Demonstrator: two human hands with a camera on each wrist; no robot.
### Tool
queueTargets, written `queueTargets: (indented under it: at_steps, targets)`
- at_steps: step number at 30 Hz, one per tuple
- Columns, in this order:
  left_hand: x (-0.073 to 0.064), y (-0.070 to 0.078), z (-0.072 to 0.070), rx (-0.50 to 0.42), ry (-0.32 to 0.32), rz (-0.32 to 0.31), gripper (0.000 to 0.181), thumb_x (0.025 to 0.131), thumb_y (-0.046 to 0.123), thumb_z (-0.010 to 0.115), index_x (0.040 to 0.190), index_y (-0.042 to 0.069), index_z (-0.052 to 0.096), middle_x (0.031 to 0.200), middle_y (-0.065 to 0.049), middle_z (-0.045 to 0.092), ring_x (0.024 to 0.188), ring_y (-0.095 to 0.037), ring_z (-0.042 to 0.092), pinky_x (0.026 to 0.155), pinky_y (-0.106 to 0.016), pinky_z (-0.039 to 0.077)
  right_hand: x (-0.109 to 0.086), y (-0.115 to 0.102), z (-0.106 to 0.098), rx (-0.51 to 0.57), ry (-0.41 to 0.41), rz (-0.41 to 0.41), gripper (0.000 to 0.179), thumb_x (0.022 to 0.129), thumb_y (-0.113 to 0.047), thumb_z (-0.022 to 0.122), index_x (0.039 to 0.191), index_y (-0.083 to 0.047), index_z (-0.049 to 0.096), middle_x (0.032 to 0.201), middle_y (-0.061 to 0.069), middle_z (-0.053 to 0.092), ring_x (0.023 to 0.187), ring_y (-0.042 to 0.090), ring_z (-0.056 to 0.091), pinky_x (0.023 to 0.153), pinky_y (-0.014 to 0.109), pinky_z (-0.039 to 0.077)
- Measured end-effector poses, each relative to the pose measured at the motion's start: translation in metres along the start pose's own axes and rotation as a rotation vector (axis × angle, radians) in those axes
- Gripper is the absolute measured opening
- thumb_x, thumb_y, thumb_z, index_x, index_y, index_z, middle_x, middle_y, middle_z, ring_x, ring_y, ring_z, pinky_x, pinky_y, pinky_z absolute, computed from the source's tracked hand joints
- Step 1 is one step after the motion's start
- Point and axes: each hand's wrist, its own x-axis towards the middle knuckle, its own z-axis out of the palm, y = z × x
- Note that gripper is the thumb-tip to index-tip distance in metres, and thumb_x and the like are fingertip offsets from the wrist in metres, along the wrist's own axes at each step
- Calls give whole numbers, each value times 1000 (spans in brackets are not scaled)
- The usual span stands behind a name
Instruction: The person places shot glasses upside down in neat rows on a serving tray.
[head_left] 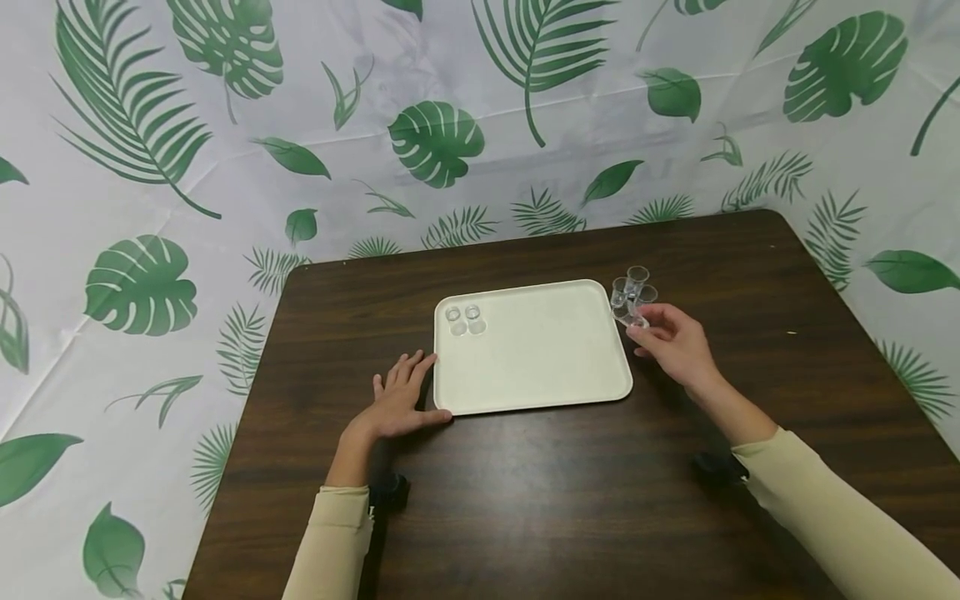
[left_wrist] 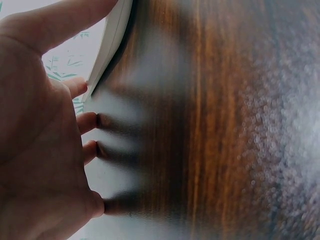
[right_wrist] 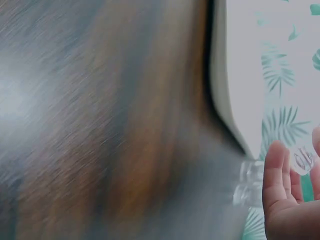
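Note:
My right hand [head_left: 678,346] is just off the tray's right edge, pinching a small clear cup [right_wrist: 303,160] between thumb and fingers. Beside its fingertips, several more clear cups [head_left: 637,277] stand close together on the table. My left hand [head_left: 397,402] lies at the near-left corner of the cream tray [head_left: 536,354], fingers spread and straight. Its thumb and a fingertip reach the tray's rim, while other fingertips come down on the wood in the left wrist view. Two clear cups [head_left: 472,312] stand side by side in the tray's far-left corner.
The dark wood table [head_left: 525,483] extends around the tray. Behind it hangs a white cloth [head_left: 337,183] printed with green leaves, meeting the table's far edge. A small pale speck [head_left: 791,332] lies on the wood at right.

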Motion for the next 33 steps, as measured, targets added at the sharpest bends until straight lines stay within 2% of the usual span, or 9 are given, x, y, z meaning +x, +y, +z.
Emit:
queueTargets:
  at_steps: [7,11,17,21,27,33]
  targets:
    - [0,1,0,9,-5,-7,102,82,62,68,158,20,15,163,-14,8,148,-36,-2,104,-74,-1,7,-14,19,-55,-24,-28,42,88,-4,73,124,10,56,110,23,58,76,3,66,64,27,56]
    - [0,1,0,9,0,-5,102,82,62,68,158,20,15,163,-14,9,148,-37,-1,103,-75,-1,14,-17,33,-95,-18,-57,42,86,-3,75,121,10,58,110,27,59,72,2,64,60,22,54]
    - [0,-1,0,2,10,7,103,81,63,68,158,18,16,162,-16,9,148,-39,0,102,-76,0,25,-21,55,-203,6,-115,41,82,-10,81,117,3,63,109,18,65,79,14,62,60,19,49]
    - [0,0,-1,7,7,1,102,81,62,68,158,19,16,163,-14,9,148,-37,-1,103,-75,-1,33,-23,71,-225,6,-109,38,80,-13,82,113,-3,66,106,12,67,84,22,63,60,22,48]
    - [-1,2,-1,6,-3,-7,103,81,62,69,158,19,16,163,-14,8,148,-37,-1,103,-75,-1,43,-23,98,-282,20,-141,30,81,-13,82,107,-6,70,102,9,69,83,23,65,63,31,49]
    - [-1,3,-1,4,2,-2,102,81,61,69,158,18,17,162,-16,10,148,-38,0,102,-76,1,53,-23,124,-349,-26,-220,22,82,-12,81,101,-9,71,98,5,70,83,19,65,70,35,52]
